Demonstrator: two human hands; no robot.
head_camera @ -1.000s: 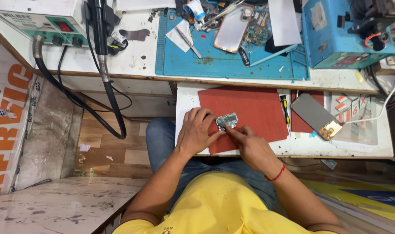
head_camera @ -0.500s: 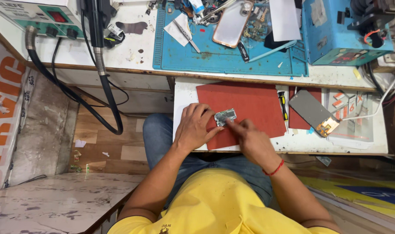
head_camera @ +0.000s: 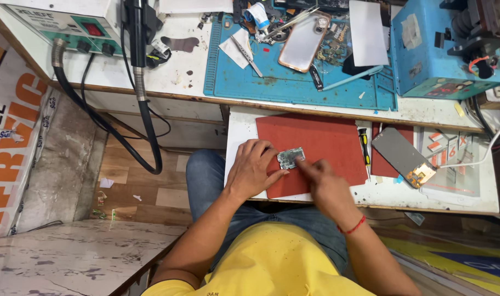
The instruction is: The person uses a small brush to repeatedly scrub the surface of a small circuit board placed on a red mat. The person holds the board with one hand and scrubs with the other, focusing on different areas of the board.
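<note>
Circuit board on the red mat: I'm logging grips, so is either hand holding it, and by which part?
The left hand pins the circuit board on the red mat by its left edge. The right hand is blurred; its fingers meet the board's right side.

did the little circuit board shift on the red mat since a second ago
No. The circuit board sits at the same spot near the left part of the red mat, with the left hand steadying it and the right hand touching it.
</note>
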